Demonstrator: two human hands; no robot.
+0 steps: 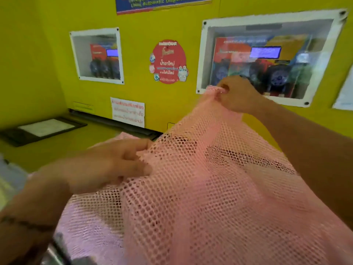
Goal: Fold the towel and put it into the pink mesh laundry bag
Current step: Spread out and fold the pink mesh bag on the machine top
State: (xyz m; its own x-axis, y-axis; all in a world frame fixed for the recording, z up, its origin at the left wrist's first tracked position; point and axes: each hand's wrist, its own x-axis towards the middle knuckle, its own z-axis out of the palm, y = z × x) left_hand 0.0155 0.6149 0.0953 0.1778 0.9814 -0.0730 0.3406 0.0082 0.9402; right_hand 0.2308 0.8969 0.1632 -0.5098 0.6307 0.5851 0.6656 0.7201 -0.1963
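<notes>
Though crumpled, pink mesh bag [200,188] btwn hands

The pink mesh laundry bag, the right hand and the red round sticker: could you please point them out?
pink mesh laundry bag [210,197]: head view, middle of the mesh.
right hand [236,94]: head view, back of the hand.
red round sticker [169,61]: head view, its centre.

The mesh laundry bag [200,188] is spreading across the near right of the view, in front of the wall [38,54]. The right hand [236,94] is pinching the bag's far upper edge, while the left hand [107,165] is lying on its left side, nearer. Behind, a round sticker [169,62] is sitting between two framed windows [97,56], and a framed sheet [44,129] is lying on the ledge at the far left.
</notes>
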